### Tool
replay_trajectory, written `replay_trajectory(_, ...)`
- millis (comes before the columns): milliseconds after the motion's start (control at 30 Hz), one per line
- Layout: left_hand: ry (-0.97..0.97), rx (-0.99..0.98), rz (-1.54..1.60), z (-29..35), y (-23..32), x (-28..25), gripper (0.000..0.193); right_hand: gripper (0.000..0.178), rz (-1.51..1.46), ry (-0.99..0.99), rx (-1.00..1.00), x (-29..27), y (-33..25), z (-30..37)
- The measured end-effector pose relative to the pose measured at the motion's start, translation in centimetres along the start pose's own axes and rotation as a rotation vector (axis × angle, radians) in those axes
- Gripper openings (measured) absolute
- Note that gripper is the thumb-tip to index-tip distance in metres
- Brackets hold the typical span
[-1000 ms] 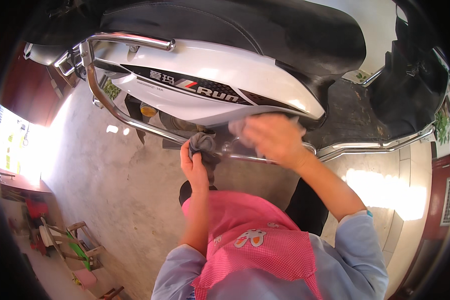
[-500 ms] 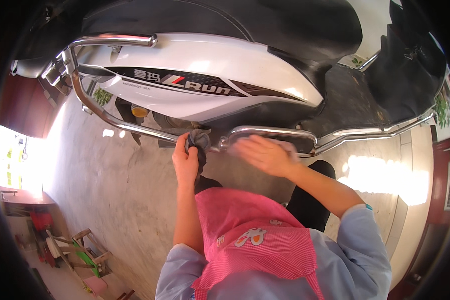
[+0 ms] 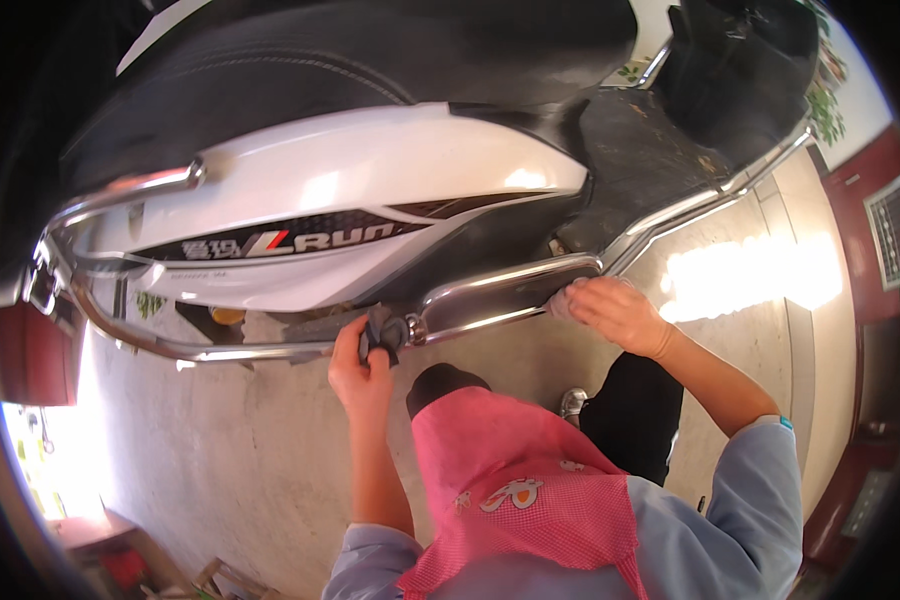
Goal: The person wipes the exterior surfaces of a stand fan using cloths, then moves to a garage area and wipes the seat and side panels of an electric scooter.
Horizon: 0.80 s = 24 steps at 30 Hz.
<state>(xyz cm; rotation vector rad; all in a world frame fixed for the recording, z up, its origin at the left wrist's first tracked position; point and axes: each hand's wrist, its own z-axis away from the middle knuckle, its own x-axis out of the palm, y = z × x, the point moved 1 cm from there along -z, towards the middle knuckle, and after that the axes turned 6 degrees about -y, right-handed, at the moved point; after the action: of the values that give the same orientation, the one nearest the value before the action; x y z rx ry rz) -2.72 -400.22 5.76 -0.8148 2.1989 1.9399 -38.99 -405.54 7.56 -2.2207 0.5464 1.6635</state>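
A white and black electric scooter [image 3: 370,160] stands side-on in front of me, with a chrome guard rail [image 3: 240,352] along its lower side. My left hand [image 3: 358,372] is closed around a crumpled dark grey cloth [image 3: 386,334], which touches the rail beside a round joint [image 3: 415,328]. Farther right, my right hand [image 3: 618,315] pinches a lighter greyish cloth [image 3: 564,303] against the right part of the chrome footrest loop [image 3: 500,318]. Part of that cloth is hidden under the fingers.
Above the body panel runs the long black seat [image 3: 270,75]. The scooter's dark floorboard [image 3: 650,165] lies to the right. Bright sunlight falls on the concrete floor [image 3: 250,450]. Dark red cabinets [image 3: 865,215] stand at the far right, and wooden furniture [image 3: 220,578] at lower left.
My right hand has moved right along the footrest loop with its cloth. My left hand keeps its cloth by the joint. The view has shifted, so the scooter sits lower and further left.
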Motion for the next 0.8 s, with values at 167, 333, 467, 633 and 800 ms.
replay_trajectory(167,-0.231,0.157,0.228,-1.1,3.1,1.6,0.039,0.034,-0.406,0.474,0.674,-2.0,-0.4,-2.0)
replay_trajectory(333,-0.343,0.276,-0.168,-1.8,5.3,5.3,0.065,0.041,-0.137,0.451,0.675,0.1,-2.0,-6.5)
replay_trajectory(467,-0.384,0.267,-0.475,-2.5,6.1,5.2,0.069,0.046,-0.304,0.333,0.624,-0.2,-1.0,-6.1)
replay_trajectory(633,-0.376,0.118,-0.625,-2.4,8.3,6.7,0.052,0.044,-0.409,0.2,0.538,-1.1,0.8,-4.9)
replay_trajectory(800,-0.201,0.057,-0.593,-1.3,7.9,8.0,0.041,0.046,-0.383,0.304,0.51,0.2,0.5,-4.4)
